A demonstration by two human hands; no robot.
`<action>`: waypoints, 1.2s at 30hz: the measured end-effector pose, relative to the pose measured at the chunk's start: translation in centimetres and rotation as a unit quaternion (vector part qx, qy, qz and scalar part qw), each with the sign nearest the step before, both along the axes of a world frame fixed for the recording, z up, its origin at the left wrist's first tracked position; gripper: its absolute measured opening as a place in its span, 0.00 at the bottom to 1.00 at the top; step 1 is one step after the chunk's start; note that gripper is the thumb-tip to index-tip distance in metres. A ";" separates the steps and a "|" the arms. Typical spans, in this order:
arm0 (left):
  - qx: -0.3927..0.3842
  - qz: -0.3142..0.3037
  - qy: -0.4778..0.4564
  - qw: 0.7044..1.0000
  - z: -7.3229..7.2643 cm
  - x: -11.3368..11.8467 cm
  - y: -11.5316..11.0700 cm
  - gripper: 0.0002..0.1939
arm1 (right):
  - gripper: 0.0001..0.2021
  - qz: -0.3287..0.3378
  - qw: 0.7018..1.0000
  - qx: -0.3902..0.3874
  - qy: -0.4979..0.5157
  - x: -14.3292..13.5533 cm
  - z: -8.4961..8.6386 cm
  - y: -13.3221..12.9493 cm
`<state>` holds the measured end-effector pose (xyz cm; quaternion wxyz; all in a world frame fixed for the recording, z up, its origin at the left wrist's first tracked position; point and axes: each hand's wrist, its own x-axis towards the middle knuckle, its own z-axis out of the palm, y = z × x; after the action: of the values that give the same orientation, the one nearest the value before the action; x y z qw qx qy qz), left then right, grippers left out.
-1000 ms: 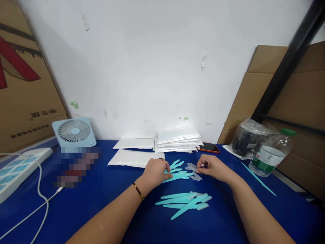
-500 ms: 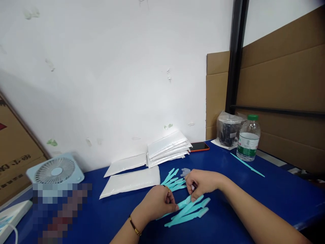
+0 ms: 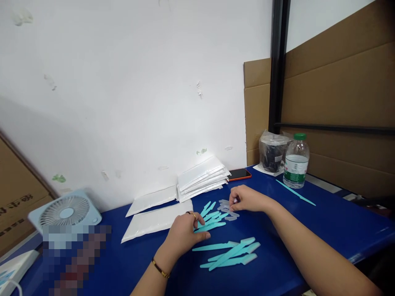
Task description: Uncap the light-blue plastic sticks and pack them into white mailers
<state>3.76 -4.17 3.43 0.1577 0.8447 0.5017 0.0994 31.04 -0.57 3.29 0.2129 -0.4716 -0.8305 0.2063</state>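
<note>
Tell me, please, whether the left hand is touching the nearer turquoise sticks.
Apart: the head view shows a strip of blue tabletop between the thumb of the left hand and the nearer turquoise sticks.

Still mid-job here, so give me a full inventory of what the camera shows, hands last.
Teal tools: four, near centre
More teal tools: several, by left hand
Clear pieces: several, by right hand
Lone teal tool: one, right
White packet stack: one, against wall
Flat packets: two, white, left of stack
Phone: one, black-orange, right of stack
Bottle: one, clear, green cap, right
Bagged container: one, dark, beside bottle
Fan: one, pale blue, left
Power strip: one, white, lower left, cut off
Cardboard: brown, both sides
Post: one, black, right
Wall: white, behind
Table: one, blue
Left hand, right hand: bare, centre
</note>
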 end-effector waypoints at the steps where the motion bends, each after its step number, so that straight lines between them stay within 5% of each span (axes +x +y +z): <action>1: -0.019 -0.023 0.002 1.000 -0.2 0.1 -0.2 0.20 | 0.12 0.015 1.000 -0.007 -0.004 -0.1 0.0 -0.1; 4: -0.055 -0.061 0.015 0.996 -1.1 0.5 -0.5 0.14 | 0.13 0.066 0.997 -0.039 -0.019 -0.5 -0.2 -0.4; 11: 0.000 -0.005 -0.004 1.000 -1.4 0.7 0.2 0.11 | 0.18 0.156 0.982 -0.103 -0.019 -1.8 -0.9 -0.9; 20: 0.045 0.047 0.000 0.998 -0.4 0.0 0.7 0.13 | 0.17 -0.005 1.000 -0.011 -0.003 0.4 -0.4 0.4; 28: -0.050 -0.113 -0.027 0.992 -0.5 1.6 -1.7 0.18 | 0.14 0.115 0.985 -0.117 -0.058 0.8 1.2 -1.1; 36: -0.028 -0.127 -0.016 0.991 -1.6 2.1 -1.7 0.18 | 0.12 0.163 0.965 -0.165 -0.123 -0.9 -0.3 -1.4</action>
<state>5.82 -5.85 1.79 0.2009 0.8953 0.3900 0.0774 30.15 -2.00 3.01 -0.0086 -0.3799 -0.8705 0.3127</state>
